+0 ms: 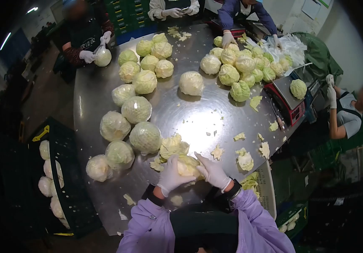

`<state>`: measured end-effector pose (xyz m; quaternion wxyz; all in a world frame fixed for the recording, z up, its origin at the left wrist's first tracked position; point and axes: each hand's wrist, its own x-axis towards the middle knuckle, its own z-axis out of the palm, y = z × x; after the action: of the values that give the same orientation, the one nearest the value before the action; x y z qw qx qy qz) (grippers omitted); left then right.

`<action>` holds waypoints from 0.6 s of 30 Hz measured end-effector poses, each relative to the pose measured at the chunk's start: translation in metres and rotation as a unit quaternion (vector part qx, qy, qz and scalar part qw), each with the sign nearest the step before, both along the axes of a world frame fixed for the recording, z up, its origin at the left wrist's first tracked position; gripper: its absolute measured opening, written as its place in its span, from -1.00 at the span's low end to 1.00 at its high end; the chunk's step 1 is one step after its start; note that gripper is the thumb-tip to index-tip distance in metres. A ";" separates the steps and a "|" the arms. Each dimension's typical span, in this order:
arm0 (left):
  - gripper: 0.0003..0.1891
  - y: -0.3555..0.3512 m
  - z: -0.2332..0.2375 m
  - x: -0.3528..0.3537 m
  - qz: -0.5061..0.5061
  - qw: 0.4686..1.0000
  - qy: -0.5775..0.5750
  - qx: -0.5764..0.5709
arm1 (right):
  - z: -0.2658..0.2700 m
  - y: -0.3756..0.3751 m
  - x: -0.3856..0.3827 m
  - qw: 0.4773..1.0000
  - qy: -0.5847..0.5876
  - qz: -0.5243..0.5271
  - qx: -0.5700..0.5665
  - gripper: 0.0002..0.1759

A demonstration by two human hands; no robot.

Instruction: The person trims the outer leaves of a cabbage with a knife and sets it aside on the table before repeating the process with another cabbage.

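Observation:
Both my hands wear white gloves and hold one pale cabbage (187, 165) between them at the near edge of the metal table (164, 105). My left hand (173, 175) presses on its left side, and my right hand (213, 170) is against its right side with the fingers bent round it. Just beyond the cabbage, loose leaves (174, 146) lie against it. To the left sit several cabbages in clear film, the nearest being a large wrapped cabbage (145, 138). The underside of the held cabbage is hidden.
Further off are a lone cabbage (191, 83), a cabbage pile (245, 63) and a red scale (289, 95). A white basket (267, 189) stands at the right edge, a dark crate (65, 177) at the left. Co-workers stand around the table; one holds a bagged cabbage (103, 57).

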<state>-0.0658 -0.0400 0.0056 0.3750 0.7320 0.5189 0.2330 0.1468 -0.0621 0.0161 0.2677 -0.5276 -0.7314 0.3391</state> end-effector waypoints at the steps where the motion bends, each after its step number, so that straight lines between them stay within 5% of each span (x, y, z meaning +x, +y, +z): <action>1: 0.07 0.003 -0.001 0.001 0.002 1.000 0.000 0.000 | -0.001 -0.005 -0.009 1.000 0.000 0.002 0.000 -0.42; 3: 0.13 0.007 -0.002 0.003 -0.023 0.998 0.018 -0.064 | -0.004 -0.011 -0.027 0.985 -0.140 -0.050 0.085 -0.39; 4: 0.13 0.005 0.000 0.005 -0.023 0.998 0.019 -0.064 | -0.003 -0.009 -0.031 0.991 -0.120 -0.062 -0.002 -0.38; 8: 0.07 0.002 -0.005 0.009 0.000 0.999 0.047 0.007 | -0.016 0.001 -0.020 0.992 -0.095 -0.073 0.026 -0.49; 13: -0.15 -0.004 0.002 0.012 0.025 0.992 0.030 0.122 | 0.005 0.024 0.000 0.992 0.015 -0.094 -0.086 -0.63; 15: -0.21 0.001 0.018 0.002 -0.032 0.997 -0.062 -0.025 | 0.005 0.021 -0.005 0.997 -0.043 -0.065 0.028 -0.66; 16: -0.29 0.001 -0.008 0.002 -0.028 0.990 -0.135 0.031 | 0.006 0.020 -0.010 0.997 -0.046 -0.059 0.028 -0.67; 17: -0.30 -0.003 0.012 -0.006 -0.040 0.990 -0.136 0.002 | -0.009 0.025 -0.008 0.995 -0.067 -0.072 -0.030 -0.69; 18: -0.23 -0.013 -0.018 -0.006 0.019 0.980 -0.177 0.091 | 0.022 0.028 -0.016 0.986 0.009 -0.094 -0.135 -0.69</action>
<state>-0.0718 -0.0531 -0.0120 0.3884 0.7005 0.4343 0.4121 0.1305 -0.0340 0.0380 0.2315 -0.6217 -0.6238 0.4132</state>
